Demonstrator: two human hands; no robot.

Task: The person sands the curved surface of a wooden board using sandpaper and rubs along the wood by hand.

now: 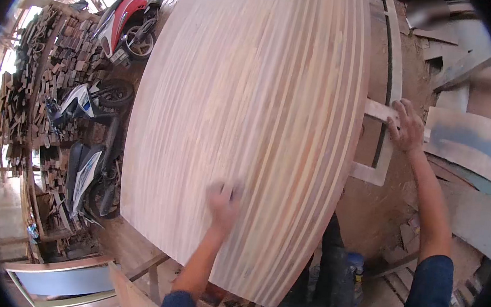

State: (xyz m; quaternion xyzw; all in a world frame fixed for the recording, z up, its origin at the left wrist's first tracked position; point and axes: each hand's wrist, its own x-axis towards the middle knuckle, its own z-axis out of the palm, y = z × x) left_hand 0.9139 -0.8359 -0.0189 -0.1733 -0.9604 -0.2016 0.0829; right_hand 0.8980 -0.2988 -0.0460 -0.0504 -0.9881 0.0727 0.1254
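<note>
"Where is the work?"

"On the large wooden panel of pale and brown strips (274, 86), mid-view. The person's left hand (223, 202) is on or just over it at six o'clock, too blurred to show whether it is clenched or pinching anything."

"And the right hand (407, 127)?"

"Between two and three o'clock, fingers bent over the pale, narrow-railed wooden frame (398, 67); gripping or merely resting, one cannot tell."

"How far along?"

"The strips already form one sheet. Paler wood on the nine o'clock side suggests partial surfacing; what remains is unclear."

"What is hidden?"

"The panel's twelve o'clock end is cut off. Toward ten, pieces in the stacked dark-brown wood pile (73, 39) blur together."
</note>
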